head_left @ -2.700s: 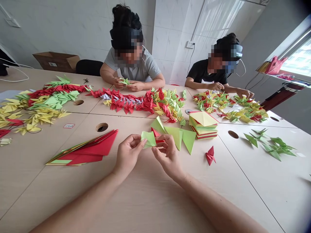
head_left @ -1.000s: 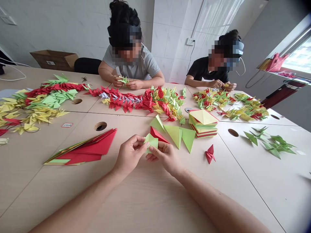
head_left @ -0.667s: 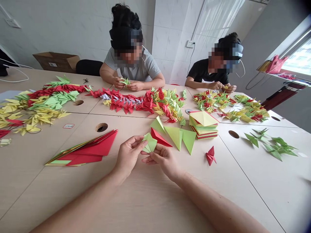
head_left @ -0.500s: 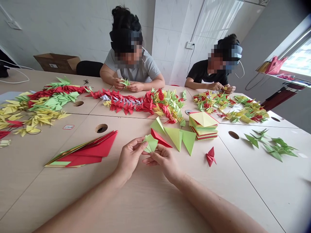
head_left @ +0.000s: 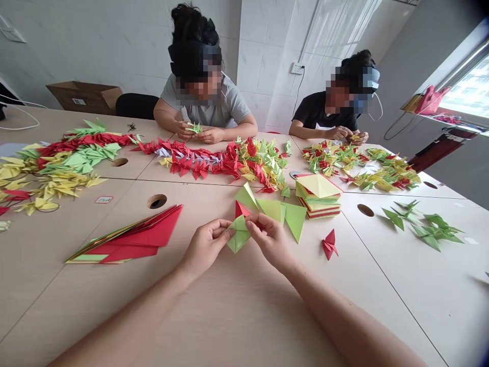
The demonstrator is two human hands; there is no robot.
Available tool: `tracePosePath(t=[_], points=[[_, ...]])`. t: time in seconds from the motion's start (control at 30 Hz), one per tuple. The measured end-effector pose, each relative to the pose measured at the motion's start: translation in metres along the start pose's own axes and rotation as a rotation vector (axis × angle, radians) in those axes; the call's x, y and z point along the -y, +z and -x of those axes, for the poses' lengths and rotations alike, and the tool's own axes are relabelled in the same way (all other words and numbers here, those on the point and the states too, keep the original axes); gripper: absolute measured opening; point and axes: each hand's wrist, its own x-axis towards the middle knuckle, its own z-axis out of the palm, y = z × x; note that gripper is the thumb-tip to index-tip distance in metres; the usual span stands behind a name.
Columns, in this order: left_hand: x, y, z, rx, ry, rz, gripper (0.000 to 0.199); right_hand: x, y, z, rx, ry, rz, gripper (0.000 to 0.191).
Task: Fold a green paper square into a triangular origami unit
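Between my two hands, above the table, is a small folded green paper with creases showing. My left hand pinches its left edge between thumb and fingers. On the upper right corner, my right hand has thumb and fingertips closed. Just beyond my hands lie folded green sheets and a red folded piece, partly hidden. A stack of folded yellow, green and red papers stands behind to the right. To the left rests a fanned pile of red, green and yellow folded papers.
A red folded piece and several green paper cranes lie at right. Rows of paper cranes cross the table. Two people sit opposite, holding small papers. Round holes pierce the tabletop.
The green paper now shows more of a diamond shape and hangs slightly lower. My right hand has moved up and right, from its lower edge to its upper right corner. The view has shifted slightly.
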Motion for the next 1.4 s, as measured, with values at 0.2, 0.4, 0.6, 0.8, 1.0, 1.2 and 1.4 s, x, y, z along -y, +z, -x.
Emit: tracePosePath(t=[0.2, 0.4, 0.6, 0.8, 1.0, 1.2, 1.4], points=[[-0.004, -0.001, 0.000, 0.040, -0.010, -0.010, 0.037, 0.003, 0.000, 0.003, -0.044, -0.119, 0.158, 0.012], [-0.007, -0.001, 0.000, 0.147, -0.019, 0.032, 0.036, 0.003, 0.003, 0.002, -0.032, -0.056, 0.104, 0.018], [-0.010, -0.005, -0.001, 0.261, -0.156, 0.099, 0.030, 0.005, 0.001, 0.002, 0.035, 0.039, 0.022, 0.024], [-0.007, -0.008, -0.001, 0.211, -0.265, 0.155, 0.026, 0.003, -0.008, -0.005, -0.026, 0.058, -0.117, 0.030], [-0.007, -0.005, 0.000, 0.187, -0.225, 0.126, 0.024, 0.009, -0.018, -0.008, 0.194, -0.005, 0.107, 0.027], [-0.008, -0.003, 0.001, 0.242, -0.185, 0.076, 0.024, 0.009, -0.015, -0.006, 0.208, 0.033, 0.114, 0.019], [-0.007, -0.004, 0.000, 0.219, -0.159, 0.002, 0.025, 0.013, -0.014, -0.005, 0.186, 0.045, 0.128, 0.018]])
